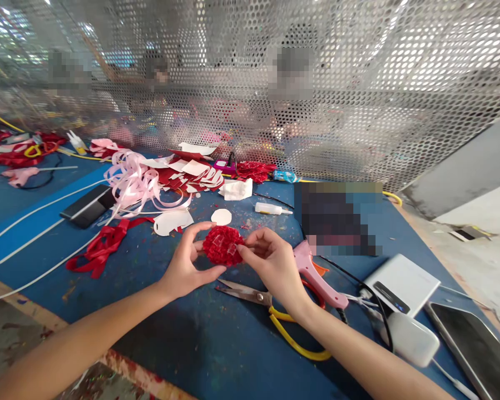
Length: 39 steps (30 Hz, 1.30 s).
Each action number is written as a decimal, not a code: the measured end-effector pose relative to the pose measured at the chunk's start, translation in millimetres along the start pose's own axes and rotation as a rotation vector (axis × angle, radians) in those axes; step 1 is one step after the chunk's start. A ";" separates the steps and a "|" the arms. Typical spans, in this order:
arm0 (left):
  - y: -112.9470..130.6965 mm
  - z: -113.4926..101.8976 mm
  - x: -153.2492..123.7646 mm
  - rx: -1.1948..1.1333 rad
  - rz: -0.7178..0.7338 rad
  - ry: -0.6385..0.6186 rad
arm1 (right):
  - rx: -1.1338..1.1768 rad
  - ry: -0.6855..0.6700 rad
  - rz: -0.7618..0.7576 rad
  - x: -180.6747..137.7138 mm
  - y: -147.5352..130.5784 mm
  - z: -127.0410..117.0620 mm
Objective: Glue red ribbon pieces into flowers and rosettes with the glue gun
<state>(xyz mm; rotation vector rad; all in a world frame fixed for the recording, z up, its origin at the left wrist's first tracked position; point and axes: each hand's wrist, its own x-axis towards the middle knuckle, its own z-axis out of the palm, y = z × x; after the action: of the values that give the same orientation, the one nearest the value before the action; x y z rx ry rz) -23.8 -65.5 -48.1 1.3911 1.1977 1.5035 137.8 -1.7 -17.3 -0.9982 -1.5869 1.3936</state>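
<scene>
Over the middle of the blue worktop (158, 328), the left hand (187, 260) curls round a red ruffled rosette (220, 244) while the right hand (273, 260) pinches its other side. Scissors (260, 297) lie below; a phone (475, 344) rests by the right edge.

Blue worktop (150, 344) in front of me, scuffed and flecked. At my right: white box with a dark panel (416, 278), tilted; a rounded white case (419, 339) just beside it; a dark-screened phone (475, 344) near the corner, face up. Off to my left, a black phone-like slab (87, 205) at the edge of a bright blue panel (29, 222). Far side: crumpled blue wrapper (286, 176), a purple item (225, 166), its kind unclear to me. Perforated metal screen (241, 83) stands behind; I make out people (160, 69) through it, blurred. Grey wall (462, 161) beyond, right.
</scene>
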 end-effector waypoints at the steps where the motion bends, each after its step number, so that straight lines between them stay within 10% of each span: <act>1: 2.3 -1.0 0.9 -0.033 -0.037 -0.005 | 0.003 0.006 -0.002 0.0 -0.2 -0.1; 21: -0.9 -15.1 9.1 0.047 -0.167 0.023 | -0.120 -0.094 -0.047 -4.1 2.5 -2.2; 29: -8.9 -16.4 13.3 -0.178 -0.392 -0.245 | -0.285 -0.221 -0.178 1.9 -19.6 -19.8; 35: -10.4 -41.1 25.5 0.511 -0.186 -0.112 | -1.061 0.161 -0.340 -0.5 -37.4 -78.3; 39: -8.2 -39.6 44.4 0.948 0.106 -0.132 | -1.512 0.070 -0.123 -15.0 -4.9 -106.3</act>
<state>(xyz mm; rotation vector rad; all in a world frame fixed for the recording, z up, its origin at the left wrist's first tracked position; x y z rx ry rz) -69.2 -26.7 -42.0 2.1298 1.8821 0.8703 241.2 24.2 -3.7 -1.6182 -2.5314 -0.1954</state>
